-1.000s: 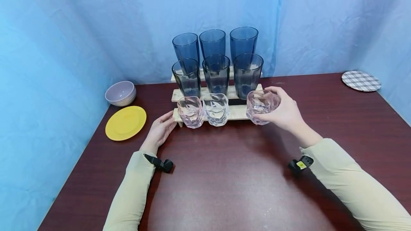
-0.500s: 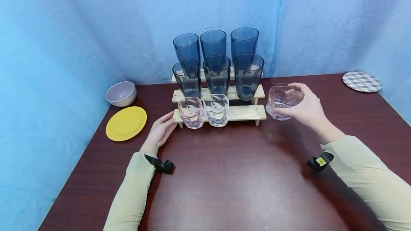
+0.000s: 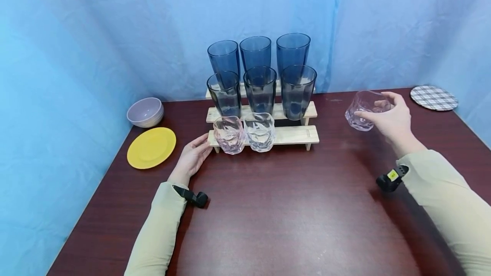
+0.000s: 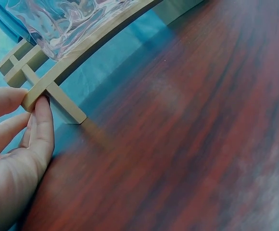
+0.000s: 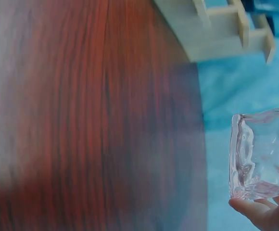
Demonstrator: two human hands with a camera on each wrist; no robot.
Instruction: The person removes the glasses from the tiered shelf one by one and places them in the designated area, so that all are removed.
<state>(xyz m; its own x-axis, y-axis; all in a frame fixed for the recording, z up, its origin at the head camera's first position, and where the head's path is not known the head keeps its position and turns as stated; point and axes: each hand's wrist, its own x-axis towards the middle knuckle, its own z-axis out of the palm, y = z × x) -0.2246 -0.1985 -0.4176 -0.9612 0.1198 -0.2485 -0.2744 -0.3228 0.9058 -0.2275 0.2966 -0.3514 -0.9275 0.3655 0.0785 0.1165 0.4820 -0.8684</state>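
Behind right hand (image 3: 395,118), tumbler (image 3: 364,110) partly hidden

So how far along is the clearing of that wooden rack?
One small glass is off the rack, held in the right hand above the table. The left hand steadies the rack's end. Two small glasses and six tall blue tumblers are on the steps.
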